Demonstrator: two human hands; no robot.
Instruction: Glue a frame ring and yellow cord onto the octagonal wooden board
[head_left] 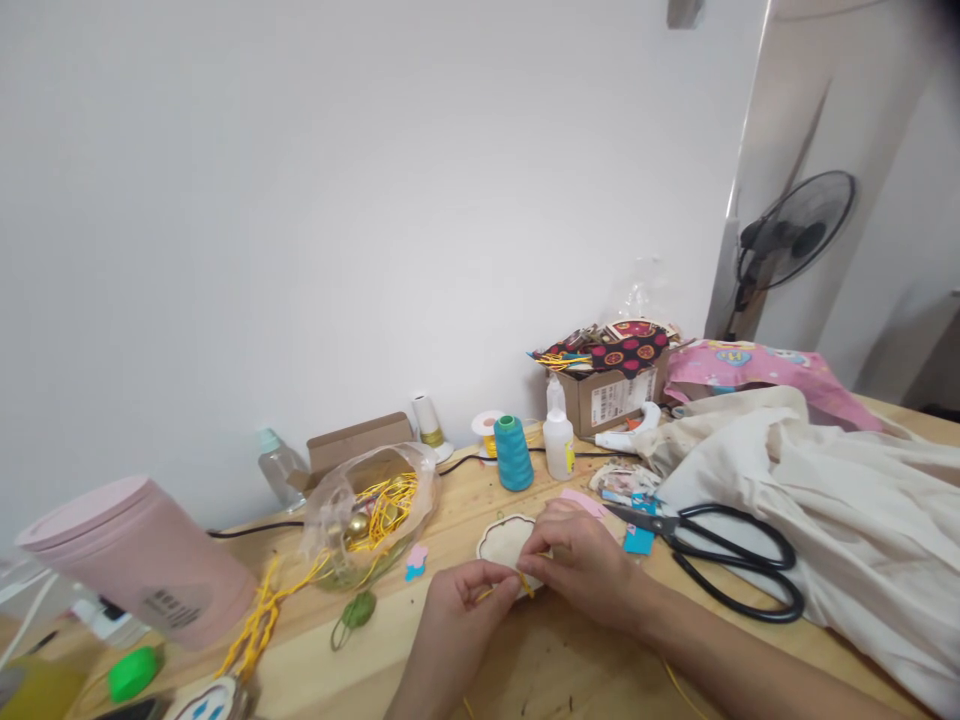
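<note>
A cream, scallop-edged flat piece with a dark outline (504, 541) is at the table's front, partly hidden by my fingers. My left hand (469, 615) pinches a yellow cord (527, 587) at the piece's lower edge. From the other side my right hand (589, 558) closes over the piece's right part, thumb and fingers together by the same cord. Its fingertips meet those of the left hand, so the exact grip is partly hidden. A loose yellow strand (679, 685) hangs below my right forearm.
Black-handled scissors (739, 560) lie right, partly on white cloth (795, 480). Behind stand a teal thread cone (514, 455), a glue bottle (559, 445) and a filled cardboard box (611, 400). Leftward are a bag of yellow cord (375, 500), a green yarn ball (358, 608) and a pink bin (150, 565).
</note>
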